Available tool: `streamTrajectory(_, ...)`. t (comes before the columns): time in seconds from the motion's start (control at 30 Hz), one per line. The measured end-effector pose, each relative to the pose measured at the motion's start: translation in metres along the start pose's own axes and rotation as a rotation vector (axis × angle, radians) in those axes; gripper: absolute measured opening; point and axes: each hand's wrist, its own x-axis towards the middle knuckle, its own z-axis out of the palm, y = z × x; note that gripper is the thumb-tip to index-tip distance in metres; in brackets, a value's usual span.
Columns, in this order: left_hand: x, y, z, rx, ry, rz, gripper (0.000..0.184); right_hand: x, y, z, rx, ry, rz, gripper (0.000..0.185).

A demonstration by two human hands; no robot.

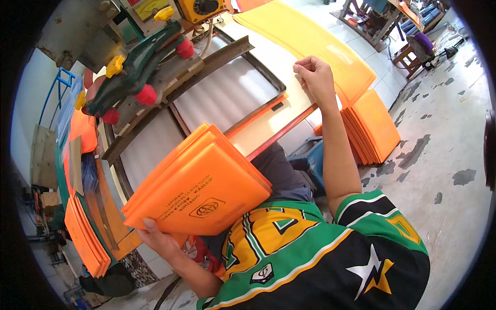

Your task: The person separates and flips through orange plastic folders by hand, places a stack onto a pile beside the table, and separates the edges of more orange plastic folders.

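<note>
A stack of orange printed folders [206,181] leans against my body, with dark lettering and a round emblem on the top one. My left hand [157,242] grips its lower left corner, thumb on top. Over the cream board [258,124] at the right of the machine, my right hand [314,77] is raised with its fingers curled together; whether something small is between them is too small to tell. Below the machine's metal bar lies a dark metal frame [279,85] around a pale grey surface.
A green press with red and yellow knobs [150,67] stands at the upper left. Yellow sheets [330,49] lie at the back. Orange folder piles sit at right [369,129] and lower left [85,237]. A blue stool [310,157] is beside my legs.
</note>
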Motion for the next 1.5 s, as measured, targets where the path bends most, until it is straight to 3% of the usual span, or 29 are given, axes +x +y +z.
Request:
streamTrajectory(0.07, 0.0, -0.003, -0.001, -0.111, -0.047, -0.05, 0.077, 0.002, 0.002, 0.0, -0.044, -0.023, 0.007, 0.012)
streamTrajectory(0.17, -0.001, -0.019, -0.009, -0.162, -0.049, -0.075, 0.081, 0.004, 0.006, 0.002, -0.152, -0.01, -0.018, 0.016)
streamTrajectory(0.37, 0.002, -0.01, -0.003, -0.212, -0.169, -0.108, 0.077, 0.003, 0.013, 0.007, -0.348, 0.086, -0.125, 0.022)
streamTrajectory(0.67, -0.025, 0.001, 0.003, -0.354, -0.07, 0.015, 0.081, -0.002, 0.005, 0.006, -0.361, 0.081, -0.131, 0.021)
streamTrajectory(0.9, -0.034, 0.007, -0.069, -0.349, 0.027, 0.016, 0.074, -0.006, 0.001, 0.004, 0.076, 0.115, -0.011, 0.025)
streamTrajectory(0.97, -0.029, 0.011, -0.09, -0.626, 0.094, 0.03, 0.074, 0.002, 0.011, 0.001, 0.253, 0.205, -0.144, 0.027)
streamTrajectory(1.0, -0.026, 0.014, -0.096, -0.62, 0.1, 0.038, 0.074, -0.002, 0.003, 0.0, 0.278, 0.196, -0.163, 0.029)
streamTrajectory(1.03, -0.024, 0.018, -0.102, -0.707, 0.044, 0.088, 0.073, -0.006, -0.005, 0.0, 0.314, 0.211, -0.179, 0.023)
streamTrajectory(1.1, -0.021, 0.029, -0.106, -0.786, -0.009, 0.146, 0.072, -0.023, -0.037, -0.002, 0.348, 0.078, -0.189, 0.019)
streamTrajectory(1.17, -0.011, 0.042, -0.094, -0.941, -0.356, 0.143, 0.072, -0.041, -0.064, -0.001, 0.342, -0.01, -0.19, 0.024)
streamTrajectory(1.2, -0.01, 0.041, -0.085, -0.913, -0.423, 0.221, 0.072, -0.05, -0.075, -0.001, 0.296, -0.284, -0.237, 0.032)
streamTrajectory(1.3, -0.014, 0.039, -0.071, -0.883, -0.316, 0.206, 0.073, -0.077, -0.093, 0.014, 0.43, -1.017, -0.259, 0.073)
streamTrajectory(1.37, -0.014, 0.035, -0.066, -0.862, -0.236, 0.181, 0.073, -0.093, -0.097, 0.031, 0.308, -1.393, -0.418, 0.103)
streamTrajectory(1.43, -0.016, 0.034, -0.067, -0.822, -0.13, 0.149, 0.073, -0.129, -0.095, 0.055, 0.481, -1.697, -0.238, 0.116)
streamTrajectory(1.5, -0.02, 0.03, -0.068, -0.686, 0.04, 0.113, 0.073, -0.164, -0.096, 0.07, 0.419, -1.698, -0.397, 0.114)
